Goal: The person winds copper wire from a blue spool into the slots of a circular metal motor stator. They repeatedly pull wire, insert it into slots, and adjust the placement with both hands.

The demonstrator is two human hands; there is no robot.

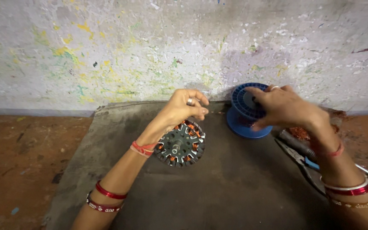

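A round metal motor stator [180,144] with copper windings in its slots lies on a dark grey mat [218,187]. My left hand [186,107] hovers just above its far edge, fingers pinched together; whether a thin wire is in them is too fine to tell. My right hand [280,106] rests on a blue plastic spool [247,111] standing by the wall, fingers wrapped over its top flange. Both wrists carry red and metal bangles.
Pliers with blue handles [305,164] and a dark-handled tool [297,145] lie on the mat under my right forearm. Copper wire scraps [299,133] sit beside the spool. A paint-spattered wall [150,51] stands behind, and reddish floor [18,162] lies left of the mat.
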